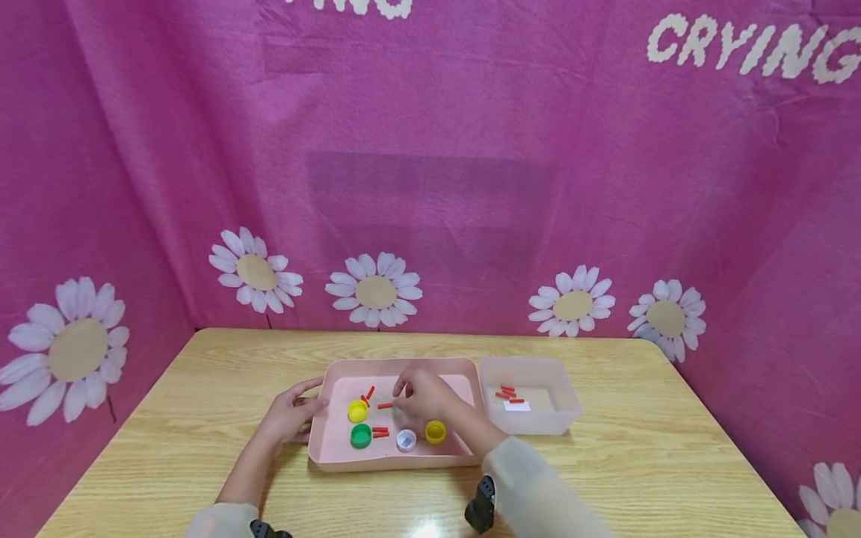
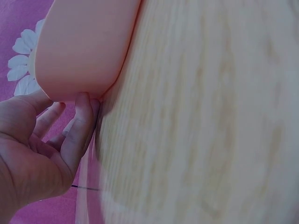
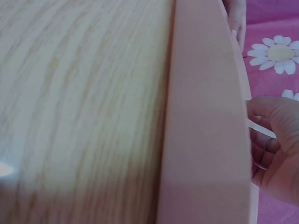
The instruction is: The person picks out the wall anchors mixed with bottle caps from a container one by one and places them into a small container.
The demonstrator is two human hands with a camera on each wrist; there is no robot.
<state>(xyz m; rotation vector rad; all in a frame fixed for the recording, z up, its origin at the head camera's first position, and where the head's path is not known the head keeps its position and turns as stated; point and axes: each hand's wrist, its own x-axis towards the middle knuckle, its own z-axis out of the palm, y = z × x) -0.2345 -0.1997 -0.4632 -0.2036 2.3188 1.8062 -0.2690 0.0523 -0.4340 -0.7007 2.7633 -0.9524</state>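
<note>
My left hand (image 1: pixel 291 415) is at the left end of a shallow pink tray (image 1: pixel 397 463). In the left wrist view its thumb lies at the rim and bent fingers press the outer wall. My right hand (image 1: pixel 424 394) reaches into the tray with bent fingers, its fingertips beside a red stick (image 1: pixel 385 406); the right wrist view hides them behind the tray wall. Round caps lie in the tray: a yellow cap (image 1: pixel 358 411), a green cap (image 1: pixel 361 436), a white cap (image 1: pixel 406 440) and another yellow cap (image 1: pixel 435 432). More red sticks (image 1: pixel 380 433) lie near the green and left yellow caps.
A clear plastic box (image 1: pixel 565 413) stands against the tray's right side, with several red sticks (image 1: pixel 504 391) and a white label (image 1: pixel 516 406). Both stand on a wooden table (image 1: pixel 625 448). Pink cloth (image 1: pixel 430 209) with daisies hangs behind and at the sides.
</note>
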